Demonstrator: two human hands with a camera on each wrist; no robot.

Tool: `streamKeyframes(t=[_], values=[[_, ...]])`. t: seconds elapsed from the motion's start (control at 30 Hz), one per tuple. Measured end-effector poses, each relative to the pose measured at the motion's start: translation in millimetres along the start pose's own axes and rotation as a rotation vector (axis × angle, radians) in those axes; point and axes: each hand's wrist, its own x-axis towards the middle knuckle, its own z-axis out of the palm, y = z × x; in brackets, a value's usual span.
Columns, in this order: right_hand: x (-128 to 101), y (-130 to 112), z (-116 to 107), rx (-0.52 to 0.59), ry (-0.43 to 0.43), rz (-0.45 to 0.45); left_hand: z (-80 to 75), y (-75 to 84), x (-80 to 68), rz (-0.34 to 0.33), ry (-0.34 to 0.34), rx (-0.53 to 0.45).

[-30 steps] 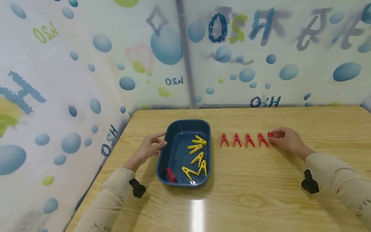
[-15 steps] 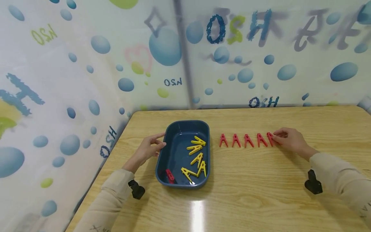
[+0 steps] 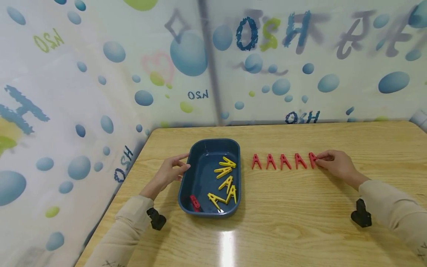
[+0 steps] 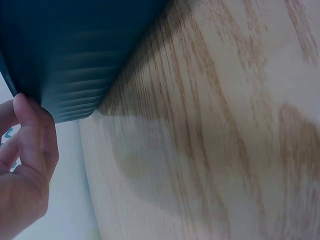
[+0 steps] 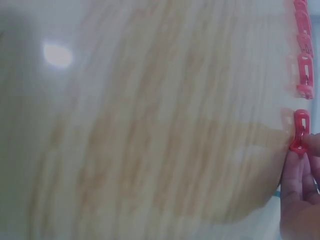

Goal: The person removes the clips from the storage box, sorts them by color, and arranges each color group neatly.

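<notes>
At the end of a row of red clothespins, my right hand (image 3: pixel 338 165) pinches the rightmost red clothespin (image 3: pixel 312 160) between thumb and fingers. The right wrist view shows that red clothespin (image 5: pixel 301 131) at the fingertips, close to the table. Several more red clothespins, such as this one (image 3: pixel 283 162), lie to its left, evenly spaced with legs toward me. My left hand (image 3: pixel 169 172) touches the left side of a dark blue tray (image 3: pixel 181 189) near the rim, fingers relaxed. Inside the tray are several yellow clothespins (image 3: pixel 222 171) and one red clothespin (image 3: pixel 195 203).
The wooden table (image 3: pixel 283 222) reaches back to a white wall covering (image 3: pixel 267 104) with blue and green spots. A small black device (image 3: pixel 156 218) hangs at the left wrist, and another black device (image 3: pixel 361 214) at the right.
The right hand has shifted slightly right with the rightmost red clothespin, which now shows more clearly, straightened beside the row. The left hand stays at the tray.
</notes>
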Motion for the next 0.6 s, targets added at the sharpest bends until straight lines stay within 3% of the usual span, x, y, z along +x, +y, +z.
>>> streamKeyframes(t=[0.43, 0.6], values=[[-2.8, -0.1, -7.7, 0.035, -0.011, 0.015, 0.5, -0.4, 0.1, 0.005, 0.001, -0.004], [-2.6, -8.1, -17.1, 0.063, -0.024, -0.018, -0.5, -0.6, -0.2, 0.004, -0.001, -0.001]])
